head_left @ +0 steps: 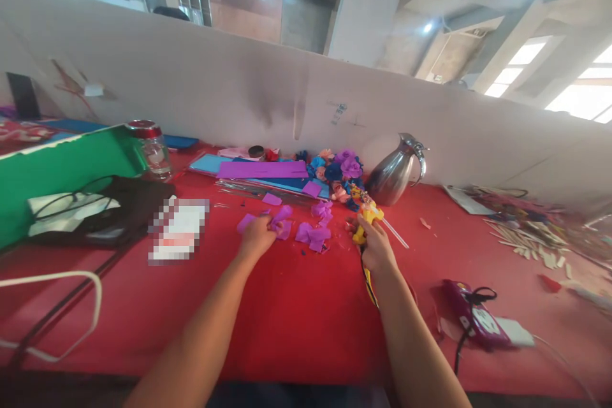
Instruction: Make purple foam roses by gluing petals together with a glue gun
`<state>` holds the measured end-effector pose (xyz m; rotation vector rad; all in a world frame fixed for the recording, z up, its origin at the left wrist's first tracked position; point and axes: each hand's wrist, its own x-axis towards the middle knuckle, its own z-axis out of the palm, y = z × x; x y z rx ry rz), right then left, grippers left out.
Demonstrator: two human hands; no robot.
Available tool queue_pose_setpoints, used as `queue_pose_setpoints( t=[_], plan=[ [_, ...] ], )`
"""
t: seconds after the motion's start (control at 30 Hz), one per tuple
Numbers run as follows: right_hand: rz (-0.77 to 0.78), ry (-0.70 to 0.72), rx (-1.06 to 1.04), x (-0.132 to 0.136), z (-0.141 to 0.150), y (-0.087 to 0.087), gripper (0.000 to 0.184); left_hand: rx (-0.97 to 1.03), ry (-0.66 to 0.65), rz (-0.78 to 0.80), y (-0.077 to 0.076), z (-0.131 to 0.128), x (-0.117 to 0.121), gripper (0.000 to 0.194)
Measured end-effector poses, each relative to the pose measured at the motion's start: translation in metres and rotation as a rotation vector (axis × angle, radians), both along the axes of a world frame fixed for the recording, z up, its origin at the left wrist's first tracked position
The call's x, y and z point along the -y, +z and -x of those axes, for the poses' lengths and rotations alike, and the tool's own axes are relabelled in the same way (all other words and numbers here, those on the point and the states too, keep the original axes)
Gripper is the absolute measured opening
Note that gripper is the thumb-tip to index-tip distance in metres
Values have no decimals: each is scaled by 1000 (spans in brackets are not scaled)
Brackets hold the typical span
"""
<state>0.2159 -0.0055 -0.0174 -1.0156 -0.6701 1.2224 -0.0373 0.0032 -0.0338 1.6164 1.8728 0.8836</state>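
Over the red table, my left hand (pixel 259 236) is closed, its fingertips pinching a purple paper petal (pixel 282 215). Beside it more purple petals (pixel 313 237) lie loose on the cloth. My right hand (pixel 377 247) is wrapped round a yellow glue gun (pixel 369 211), its cord trailing down along the wrist. Just behind the glue gun is a heap of paper flowers (pixel 347 167) in purple, blue and pink. Thin clear sticks (pixel 396 233) lie at the right hand's far side.
A steel jug (pixel 396 169) stands behind my right hand. Purple paper strips (pixel 262 169) rest on blue sheets at the back. To the left are a glass jar (pixel 155 153) and a dark bag (pixel 102 213). At the right lies a purple power strip (pixel 475 315) with cords.
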Motion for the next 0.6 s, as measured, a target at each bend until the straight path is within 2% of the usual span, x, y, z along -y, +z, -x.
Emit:
queue_pose_setpoints(
  t=[0.07, 0.13, 0.3, 0.4, 0.53, 0.6],
  plan=[
    [-38, -6, 56, 4, 6, -1, 36, -206, -48, 18, 0, 0, 2, 9],
    [-55, -4, 100, 7, 11, -1, 39, -316, -83, 41, 1, 0, 4, 11],
    [-46, 35, 143, 9, 14, 1, 39, -340, -94, 37, -5, -2, 3, 9],
    [-54, 35, 130, 8, 13, 1, 38, -200, -64, 5, -10, -2, -3, 5],
    [-73, 39, 109, 8, 13, 1, 37, 194, 7, -79, -10, -1, -5, 8],
    [-71, 47, 101, 9, 15, 2, 36, 304, 45, -101, -8, 0, -4, 11]
  ],
)
